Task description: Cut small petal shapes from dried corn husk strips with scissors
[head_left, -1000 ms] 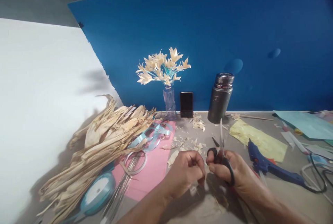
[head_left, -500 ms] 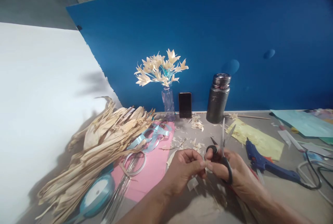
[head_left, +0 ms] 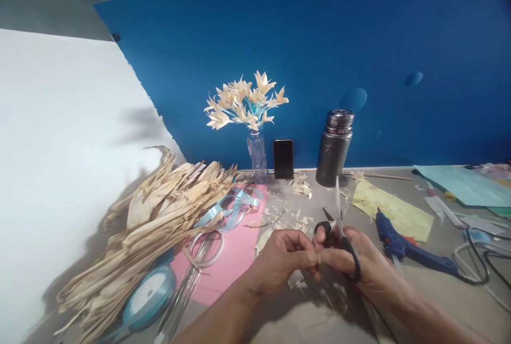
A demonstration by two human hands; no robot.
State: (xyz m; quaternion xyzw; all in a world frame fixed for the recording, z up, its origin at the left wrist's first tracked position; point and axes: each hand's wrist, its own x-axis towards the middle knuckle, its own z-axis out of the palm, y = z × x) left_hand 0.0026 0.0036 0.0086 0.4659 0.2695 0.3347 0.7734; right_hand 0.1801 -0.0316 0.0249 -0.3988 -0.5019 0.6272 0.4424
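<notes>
Meeting at the fingertips above bench (head_left: 455,296): left hand (head_left: 285,259), grip unclear; right hand (head_left: 361,259), clamped on black-handled scissors (head_left: 339,219), blades upward.

A dark metal flask (head_left: 334,153) stands to the right of an upright black phone (head_left: 283,159), both before a large blue panel (head_left: 311,35), with a white surface (head_left: 56,120) at the left.

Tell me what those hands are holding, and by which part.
The right fingers hold the scissors by their black handles. The left fingers meet the right fingertips; anything pinched there is too small to make out.
</notes>
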